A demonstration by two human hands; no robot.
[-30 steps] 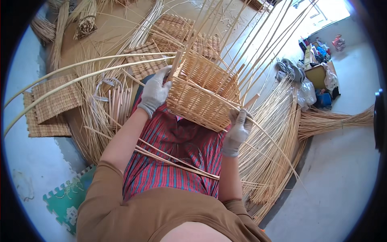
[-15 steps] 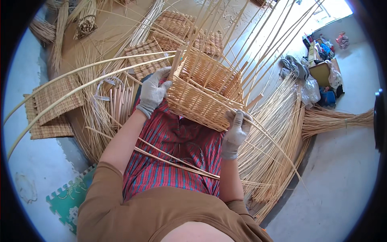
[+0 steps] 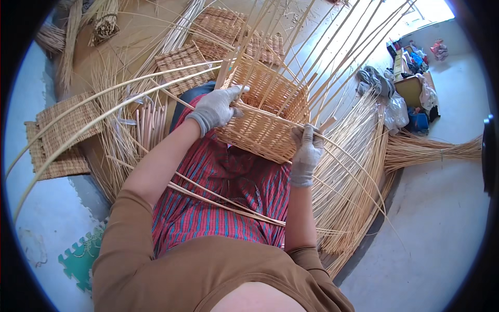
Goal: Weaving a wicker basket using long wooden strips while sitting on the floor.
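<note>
A rectangular woven wicker basket (image 3: pixel 255 134) with tall upright rods (image 3: pixel 355 32) is held out over a red striped cloth (image 3: pixel 218 218) across my lap. My left hand (image 3: pixel 218 106), in a pale knit glove, grips the basket's near rim at its left end, thumb and fingers closed there. My right hand (image 3: pixel 306 151), also gloved, is closed on the long weaving rod (image 3: pixel 332 143) at the near right corner. This rod runs along the rim and trails down to the right. Two thick pale canes (image 3: pixel 88 99) arch leftward from the basket's left post (image 3: pixel 225 71).
Woven mats (image 3: pixel 69 122) lie at left and several woven panels (image 3: pixel 179 70) beyond the basket. Loose reed bundles (image 3: pixel 348 197) spread at right and more (image 3: pixel 104 23) at back left. A green foam mat (image 3: pixel 78 262) is lower left. A cluttered cabinet (image 3: pixel 408 93) stands by the back right wall.
My left hand has moved right and slightly up from the basket's left corner onto its near rim. My right hand and the basket have shifted slightly upward in view.
</note>
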